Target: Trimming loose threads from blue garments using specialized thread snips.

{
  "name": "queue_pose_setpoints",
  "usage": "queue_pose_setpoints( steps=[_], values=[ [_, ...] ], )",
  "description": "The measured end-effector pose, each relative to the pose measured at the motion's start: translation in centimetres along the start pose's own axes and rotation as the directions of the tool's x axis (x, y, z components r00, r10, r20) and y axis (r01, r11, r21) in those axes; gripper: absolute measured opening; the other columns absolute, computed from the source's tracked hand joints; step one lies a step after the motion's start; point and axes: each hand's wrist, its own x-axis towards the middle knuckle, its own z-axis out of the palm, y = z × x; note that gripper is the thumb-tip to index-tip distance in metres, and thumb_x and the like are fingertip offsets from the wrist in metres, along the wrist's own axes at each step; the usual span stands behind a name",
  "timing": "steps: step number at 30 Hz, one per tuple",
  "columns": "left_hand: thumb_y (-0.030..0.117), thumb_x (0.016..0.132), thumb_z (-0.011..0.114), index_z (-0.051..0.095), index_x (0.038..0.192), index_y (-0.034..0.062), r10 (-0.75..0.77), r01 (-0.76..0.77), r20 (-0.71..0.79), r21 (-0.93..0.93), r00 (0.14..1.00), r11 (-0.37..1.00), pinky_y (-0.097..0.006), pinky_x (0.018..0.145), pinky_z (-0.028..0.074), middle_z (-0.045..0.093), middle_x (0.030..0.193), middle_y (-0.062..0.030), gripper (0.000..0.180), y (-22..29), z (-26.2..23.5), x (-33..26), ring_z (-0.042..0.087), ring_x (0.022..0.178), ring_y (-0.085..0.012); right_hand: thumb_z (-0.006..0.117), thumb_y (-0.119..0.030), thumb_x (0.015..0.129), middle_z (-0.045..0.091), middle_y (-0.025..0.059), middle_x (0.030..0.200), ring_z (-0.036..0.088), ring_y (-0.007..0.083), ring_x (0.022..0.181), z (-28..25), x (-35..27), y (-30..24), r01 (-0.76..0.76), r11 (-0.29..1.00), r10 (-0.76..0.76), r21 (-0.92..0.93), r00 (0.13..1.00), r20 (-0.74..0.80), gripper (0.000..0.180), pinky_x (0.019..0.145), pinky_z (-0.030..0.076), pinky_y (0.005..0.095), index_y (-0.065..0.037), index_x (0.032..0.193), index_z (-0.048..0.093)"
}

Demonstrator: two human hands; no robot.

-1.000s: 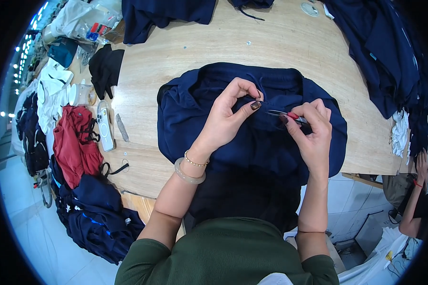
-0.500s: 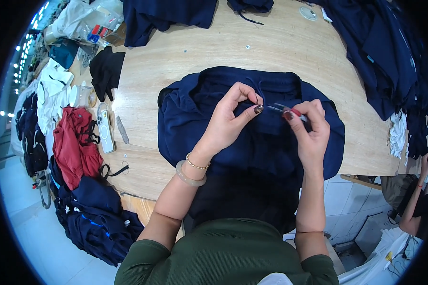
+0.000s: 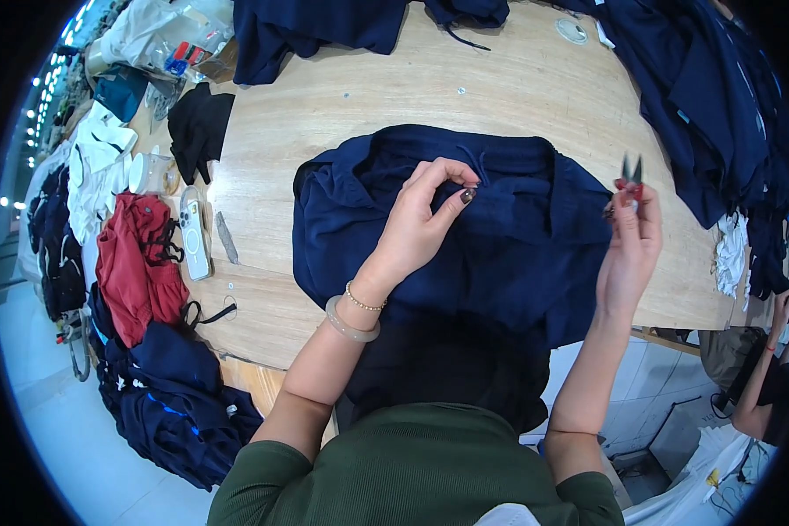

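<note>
A navy garment (image 3: 500,254) with a drawstring waist lies spread on the table before me, its near part hanging over the edge toward my lap. My left hand (image 3: 430,206) is over the waistband, thumb and fingers pinched together beside the thin navy drawstring (image 3: 476,162). What sits in that pinch is too small to make out. Off the garment's right side, my right hand (image 3: 631,241) is raised and closed round red-handled thread snips (image 3: 631,175). Their dark blades point away from me and stand apart at the tips.
On the left of the wooden table (image 3: 394,88) are a phone (image 3: 195,241), a red garment (image 3: 140,263), a black cloth (image 3: 200,127) and a plastic cup (image 3: 149,173). More navy clothes (image 3: 701,105) are heaped at the far right. Another person's arm (image 3: 767,359) shows at the right edge.
My right hand has moved right with the snips, away from the drawstring, and the blades now point away from me. My left hand keeps its pinch at the waistband, shifted only slightly.
</note>
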Motion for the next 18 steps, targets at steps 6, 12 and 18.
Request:
queue_pose_setpoints(
  steps=[6, 12, 18],
  values=[
    [-0.005, 0.086, 0.062, 0.067, 0.101, 0.0034, 0.27, -0.262, 0.036, 0.401, 0.962, 0.878, -0.029, 0.086, 0.047, 0.062, 0.1, -0.0066, 0.018, 2.4, -0.7, 0.4, 0.057, 0.099, -0.0211, 0.062, -0.013, 0.096, 0.061, -0.0004, 0.092, 0.05, 0.0052, 0.078, -0.5, -1.2, 1.8, -0.121, 0.987, 0.128, -0.108, 0.99, 0.054, 0.022, 0.07, 0.041, 0.0199, -0.002, 0.116, 0.062],
    [-0.005, 0.081, 0.065, 0.069, 0.096, 0.0029, 0.388, -0.476, 0.276, 0.477, 0.879, 0.739, -0.031, 0.073, 0.052, 0.059, 0.098, -0.0065, 0.018, 4.6, -1.0, 2.4, 0.059, 0.087, -0.0217, 0.061, -0.014, 0.097, 0.06, -0.0011, 0.092, 0.049, 0.0051, 0.077, -0.4, -1.4, 1.9, -0.101, 0.987, 0.111, -0.122, 0.991, 0.075, 0.021, 0.068, 0.04, 0.0199, -0.002, 0.114, 0.061],
    [0.001, 0.081, 0.068, 0.071, 0.096, 0.0036, 0.29, -0.516, 0.456, 0.518, 0.842, 0.683, -0.032, 0.071, 0.051, 0.055, 0.091, -0.0066, 0.015, 5.4, -0.9, 3.7, 0.058, 0.082, -0.0217, 0.059, -0.015, 0.098, 0.061, 0.0001, 0.093, 0.051, 0.006, 0.079, -0.1, -1.9, 1.5, -0.09, 0.985, 0.1, -0.146, 0.993, 0.059, 0.024, 0.071, 0.041, 0.02, -0.001, 0.117, 0.06]
  ],
)
